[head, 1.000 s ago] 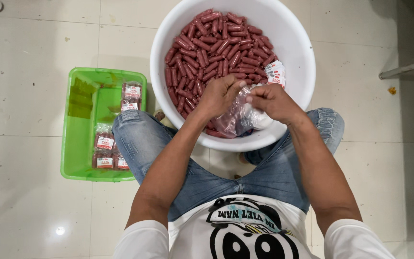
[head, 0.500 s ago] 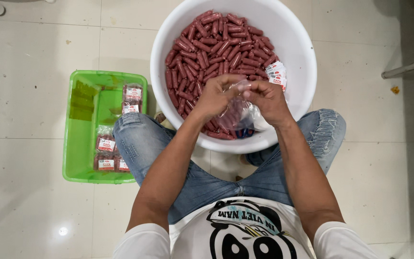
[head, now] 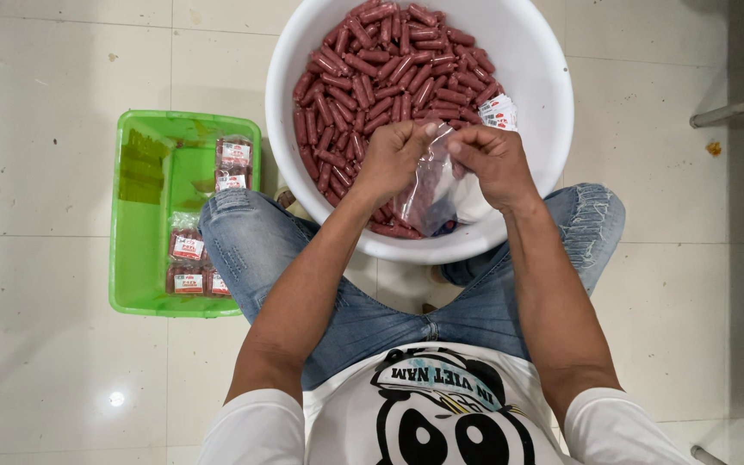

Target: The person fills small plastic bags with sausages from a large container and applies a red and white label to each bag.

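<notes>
I sit over a large white basin heaped with small red sausages. My left hand and my right hand both pinch the top edge of a clear plastic bag, which hangs between them above the basin's near side. The bag looks nearly empty. A small stack of white and red labels lies on the sausages just beyond my right hand.
A green plastic tray stands on the tiled floor by my left knee, holding several filled, labelled sausage packs. A metal leg shows at the right edge. My knees flank the basin.
Both hands have risen slightly and drawn the bag's top edge up between them, pulling its mouth apart. The basin and the tray have not moved.
</notes>
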